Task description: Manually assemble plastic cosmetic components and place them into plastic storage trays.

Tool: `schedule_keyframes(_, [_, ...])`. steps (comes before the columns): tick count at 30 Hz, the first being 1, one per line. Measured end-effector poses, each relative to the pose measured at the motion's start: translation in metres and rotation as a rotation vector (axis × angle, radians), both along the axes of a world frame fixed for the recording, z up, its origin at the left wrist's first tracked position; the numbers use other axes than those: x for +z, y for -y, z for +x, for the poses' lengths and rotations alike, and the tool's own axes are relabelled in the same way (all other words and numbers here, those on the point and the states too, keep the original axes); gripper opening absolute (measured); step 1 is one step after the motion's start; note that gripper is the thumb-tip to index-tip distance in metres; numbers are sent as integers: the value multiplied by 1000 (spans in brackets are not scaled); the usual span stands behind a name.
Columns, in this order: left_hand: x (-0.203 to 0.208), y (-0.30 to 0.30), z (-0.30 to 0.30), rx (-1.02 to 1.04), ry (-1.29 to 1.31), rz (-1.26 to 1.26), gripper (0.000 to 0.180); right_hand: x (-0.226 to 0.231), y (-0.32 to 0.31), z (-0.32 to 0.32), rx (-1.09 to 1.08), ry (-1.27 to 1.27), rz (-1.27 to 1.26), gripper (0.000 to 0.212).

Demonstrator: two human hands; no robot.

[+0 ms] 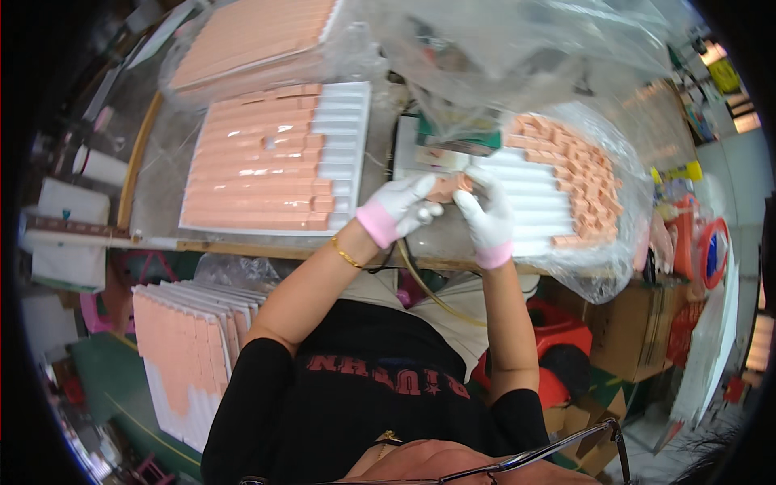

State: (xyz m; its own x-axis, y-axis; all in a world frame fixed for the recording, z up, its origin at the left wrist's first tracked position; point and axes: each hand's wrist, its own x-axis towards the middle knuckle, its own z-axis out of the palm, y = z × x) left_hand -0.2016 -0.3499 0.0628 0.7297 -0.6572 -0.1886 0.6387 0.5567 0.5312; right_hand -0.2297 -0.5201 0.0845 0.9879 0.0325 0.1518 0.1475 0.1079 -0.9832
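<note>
Both my hands wear white gloves with pink cuffs and meet over the front of the workbench. My left hand (404,206) is closed on one side of a small peach-coloured block (444,188). My right hand (488,212) pinches its other side. Gloved fingers cover part of the block, so its full shape is hidden. To the left lies a white ridged tray (343,145), mostly filled with neat rows of peach blocks (255,170). On the right, another white ridged tray (525,194) carries a loose heap of similar blocks (590,182) on its right part.
Clear plastic sheeting (517,56) covers the back of the bench. Behind the left tray is a plastic-wrapped stack of filled trays (250,40). More trays (182,347) stand upright at lower left. A green box (461,137) sits between the trays. A red stool (558,327) is at right.
</note>
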Motion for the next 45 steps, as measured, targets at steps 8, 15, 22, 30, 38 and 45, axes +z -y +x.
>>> schedule_keyframes(8, [-5, -10, -6, 39, -7, -6, 44, -13, -8, 2, 81, 24, -33, 41])
schedule_keyframes(15, [21, -41, -12, 327, 826, 1165, 44, -6, 2, 24, -257, 366, -731, 26])
schedule_keyframes(22, [-4, -134, -1, 122, 1250, 2199, 27, -17, 5, 85, -226, 243, -771, 32])
schedule_keyframes(30, [6, -131, 3, 188, 1353, 2061, 23, -10, 94, 77, -281, 16, -1081, 28])
schedule_keyframes(38, [18, -72, -3, 465, 556, 1030, 23, -45, 146, 108, -346, 268, -1783, 31])
schedule_keyframes(45, [-6, -34, -2, 333, 265, 514, 37, -27, 120, 90, -480, 239, -1504, 22])
